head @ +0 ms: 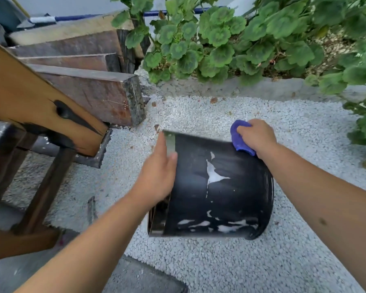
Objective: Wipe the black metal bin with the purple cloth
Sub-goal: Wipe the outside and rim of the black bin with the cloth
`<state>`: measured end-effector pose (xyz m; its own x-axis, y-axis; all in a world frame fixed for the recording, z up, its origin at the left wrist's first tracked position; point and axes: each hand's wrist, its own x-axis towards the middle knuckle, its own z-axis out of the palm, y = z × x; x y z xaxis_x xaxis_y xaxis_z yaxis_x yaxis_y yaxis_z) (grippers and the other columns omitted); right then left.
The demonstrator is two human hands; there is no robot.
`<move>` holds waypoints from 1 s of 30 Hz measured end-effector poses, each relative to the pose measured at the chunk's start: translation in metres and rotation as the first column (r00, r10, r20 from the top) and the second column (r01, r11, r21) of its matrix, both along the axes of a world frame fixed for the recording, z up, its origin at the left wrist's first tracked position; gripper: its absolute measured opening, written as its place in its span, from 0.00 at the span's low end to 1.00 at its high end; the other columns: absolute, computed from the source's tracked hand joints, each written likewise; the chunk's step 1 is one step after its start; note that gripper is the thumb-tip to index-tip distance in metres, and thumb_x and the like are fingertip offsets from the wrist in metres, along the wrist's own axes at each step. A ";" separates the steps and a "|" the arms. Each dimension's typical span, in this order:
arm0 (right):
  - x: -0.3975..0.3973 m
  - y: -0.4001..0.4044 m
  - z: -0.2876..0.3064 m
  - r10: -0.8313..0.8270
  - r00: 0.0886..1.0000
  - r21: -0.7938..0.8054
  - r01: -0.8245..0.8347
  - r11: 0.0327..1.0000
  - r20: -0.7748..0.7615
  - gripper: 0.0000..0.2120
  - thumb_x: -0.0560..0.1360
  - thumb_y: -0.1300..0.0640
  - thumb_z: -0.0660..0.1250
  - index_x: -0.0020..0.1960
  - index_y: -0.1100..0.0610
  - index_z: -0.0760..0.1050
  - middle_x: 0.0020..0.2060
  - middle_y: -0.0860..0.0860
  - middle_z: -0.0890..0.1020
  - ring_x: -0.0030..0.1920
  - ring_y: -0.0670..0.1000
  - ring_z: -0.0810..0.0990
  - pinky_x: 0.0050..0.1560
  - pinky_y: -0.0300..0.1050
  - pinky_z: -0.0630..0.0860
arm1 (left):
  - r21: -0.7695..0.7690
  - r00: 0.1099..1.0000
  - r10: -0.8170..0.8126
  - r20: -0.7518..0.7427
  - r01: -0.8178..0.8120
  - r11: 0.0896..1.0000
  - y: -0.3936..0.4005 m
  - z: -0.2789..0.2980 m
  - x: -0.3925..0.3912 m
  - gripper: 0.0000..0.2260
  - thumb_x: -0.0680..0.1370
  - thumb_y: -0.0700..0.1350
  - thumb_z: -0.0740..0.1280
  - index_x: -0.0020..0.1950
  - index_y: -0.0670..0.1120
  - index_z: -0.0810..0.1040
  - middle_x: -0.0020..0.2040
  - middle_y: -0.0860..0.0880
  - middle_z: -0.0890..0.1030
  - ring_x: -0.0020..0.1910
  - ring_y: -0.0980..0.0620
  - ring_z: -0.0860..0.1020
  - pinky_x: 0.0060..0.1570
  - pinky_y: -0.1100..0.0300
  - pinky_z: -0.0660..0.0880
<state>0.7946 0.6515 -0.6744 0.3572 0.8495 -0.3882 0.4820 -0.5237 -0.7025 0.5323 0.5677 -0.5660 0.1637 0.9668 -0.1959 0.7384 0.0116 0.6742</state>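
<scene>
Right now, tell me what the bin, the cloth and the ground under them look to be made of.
Bin: apparently sheet metal, black paint worn to pale patches, a bare shiny band at its left end.
Cloth: soft purple fabric, bunched in the right hand, possibly microfibre.
Ground: loose pale gravel.

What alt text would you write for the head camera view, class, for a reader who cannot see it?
A person's right hand presses a purple cloth against the far edge of a black metal bin lying on its side on white gravel. The left hand steadies the bin's open end. Wooden planks and green plants lie beyond.
</scene>
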 end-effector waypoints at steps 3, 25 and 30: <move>-0.005 -0.008 -0.013 0.020 1.000 0.040 -0.020 0.999 0.018 0.08 0.70 0.52 0.65 0.36 0.55 0.73 0.32 0.51 0.77 0.33 0.50 0.74 0.30 0.44 0.62 | -0.094 0.989 0.007 0.151 0.007 0.996 -0.015 -0.019 -0.008 0.32 0.82 0.55 0.56 0.79 0.53 0.41 0.73 0.66 0.46 0.72 0.71 0.48 0.74 0.64 0.49; -0.103 -0.075 0.068 0.471 0.881 0.438 -0.405 0.803 -0.050 0.24 0.77 0.45 0.64 0.71 0.51 0.71 0.75 0.50 0.63 0.73 0.44 0.62 0.70 0.37 0.58 | 0.024 0.926 -0.136 0.351 0.136 0.990 -0.008 -0.015 0.017 0.45 0.74 0.73 0.50 0.79 0.45 0.42 0.80 0.47 0.51 0.79 0.51 0.51 0.76 0.44 0.52; -0.082 -0.077 0.044 0.519 0.844 0.370 -0.529 0.764 0.136 0.22 0.78 0.50 0.66 0.70 0.54 0.72 0.73 0.52 0.70 0.71 0.52 0.68 0.69 0.42 0.60 | -0.011 0.952 -0.054 0.302 0.061 0.998 -0.003 -0.026 -0.014 0.50 0.69 0.78 0.49 0.79 0.46 0.43 0.81 0.52 0.46 0.77 0.63 0.46 0.75 0.64 0.45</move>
<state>0.7127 0.5744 -0.6304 -0.1827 0.9832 0.0056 0.6219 0.1199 -0.7738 0.5184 0.5645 -0.5919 0.2735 0.9504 -0.1484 0.5006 -0.0089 0.8656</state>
